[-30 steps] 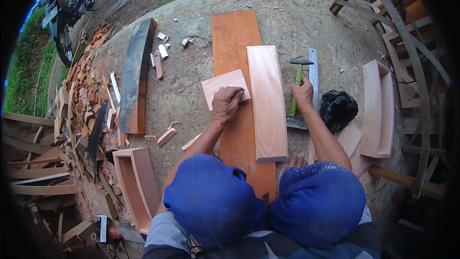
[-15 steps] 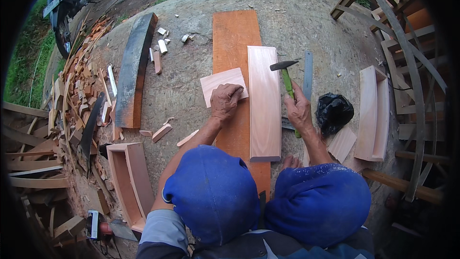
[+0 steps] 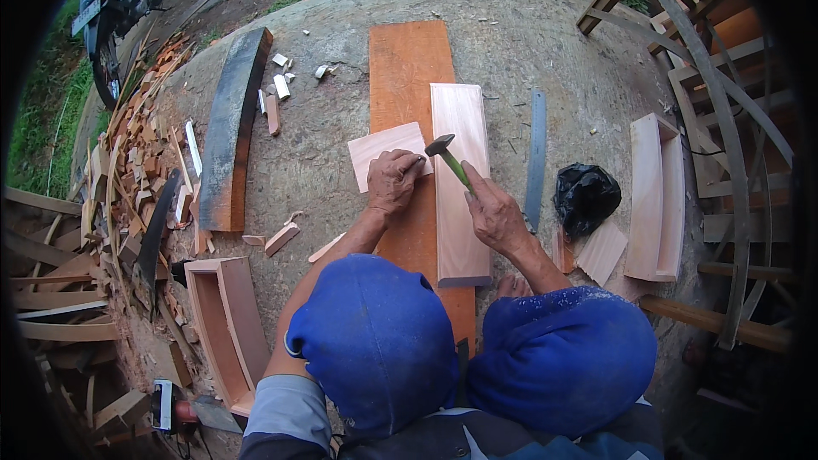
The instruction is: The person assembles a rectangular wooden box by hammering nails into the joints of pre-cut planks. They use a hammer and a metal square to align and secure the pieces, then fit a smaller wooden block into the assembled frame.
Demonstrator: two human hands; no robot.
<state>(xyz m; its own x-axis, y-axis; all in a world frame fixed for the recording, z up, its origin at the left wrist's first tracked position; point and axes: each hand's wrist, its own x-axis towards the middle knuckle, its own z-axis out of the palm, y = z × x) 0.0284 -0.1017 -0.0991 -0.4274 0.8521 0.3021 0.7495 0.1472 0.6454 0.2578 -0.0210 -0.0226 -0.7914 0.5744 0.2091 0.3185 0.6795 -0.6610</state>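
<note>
While the left hand (image 3: 394, 181) presses fingers down on a small pale panel (image 3: 383, 153), the right hand (image 3: 494, 215) grips a green-handled hammer (image 3: 449, 158), head toward ten o'clock, just beside the left fingertips; an upright pale board (image 3: 460, 179) runs twelve-to-six between them.

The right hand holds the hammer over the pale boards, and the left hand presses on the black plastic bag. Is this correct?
Not quite. In the head view the left hand presses on the small pale board, not on the black plastic bag, which lies untouched to the right. The rest holds: the right hand holds the hammer over the pale boards.
</note>
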